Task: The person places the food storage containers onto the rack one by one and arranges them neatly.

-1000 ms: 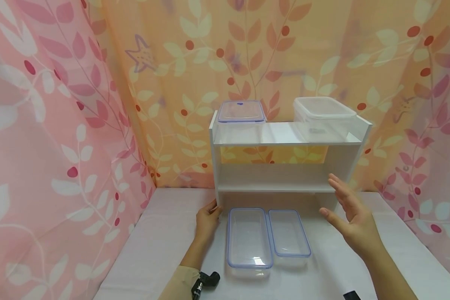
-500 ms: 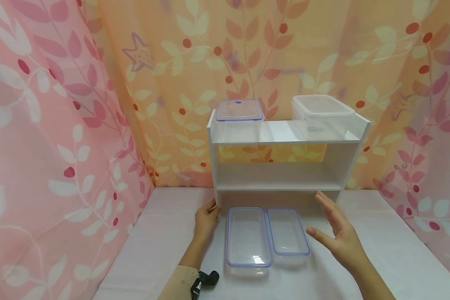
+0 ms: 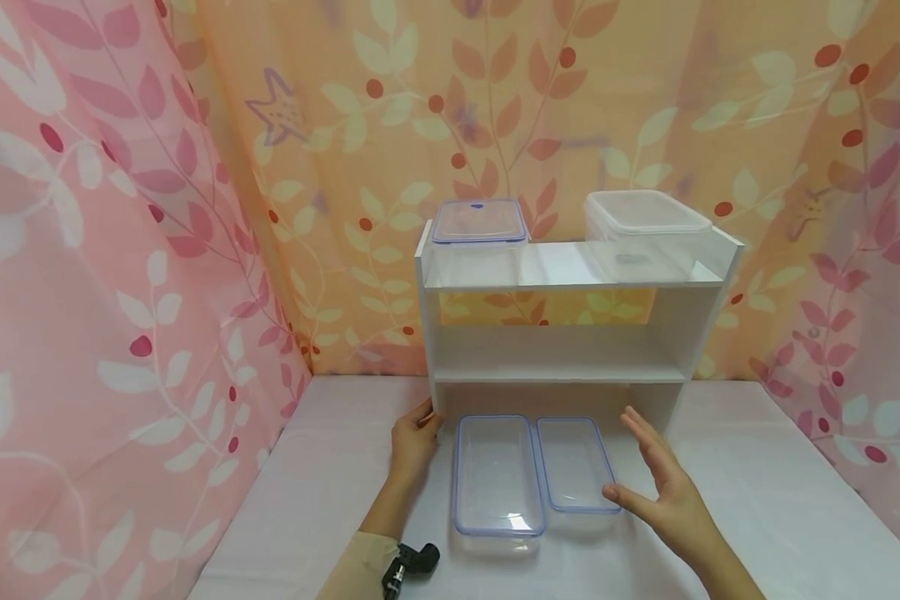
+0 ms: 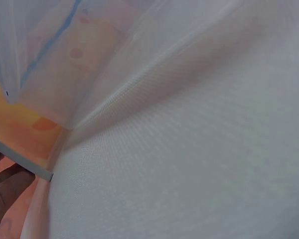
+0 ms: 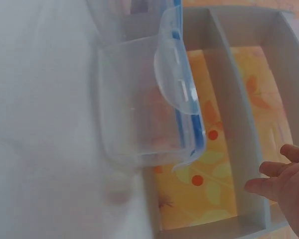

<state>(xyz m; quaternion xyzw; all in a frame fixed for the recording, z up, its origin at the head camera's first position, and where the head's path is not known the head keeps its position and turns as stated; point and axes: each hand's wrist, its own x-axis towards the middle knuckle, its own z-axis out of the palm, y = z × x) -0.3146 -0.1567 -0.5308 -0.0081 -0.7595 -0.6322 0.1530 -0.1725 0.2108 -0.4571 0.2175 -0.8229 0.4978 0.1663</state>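
My left hand [image 3: 412,442] pinches the lower left side panel of a white shelf [image 3: 562,354]. In the left wrist view the fingers [image 4: 12,186] lie against one face of the panel's edge [image 4: 22,159], and a fingertip shows on its other face. Two clear plastic food containers with blue rims stand side by side before the shelf, a larger one [image 3: 498,475] and a smaller one [image 3: 579,467]. My right hand [image 3: 671,500] hovers with spread fingers just right of the smaller container; whether the thumb touches its rim, I cannot tell. That hand [image 5: 291,184] holds nothing.
On the shelf's top stand a blue-lidded clear container [image 3: 480,242] at left and a white-lidded one [image 3: 648,237] at right. The shelf stands on a white-covered table [image 3: 315,467]. Patterned curtains [image 3: 330,167] hang behind and at the sides.
My right hand has moved left and lower, from beside the shelf's right panel to beside the smaller container, fingers still spread. My left hand keeps its place on the shelf.
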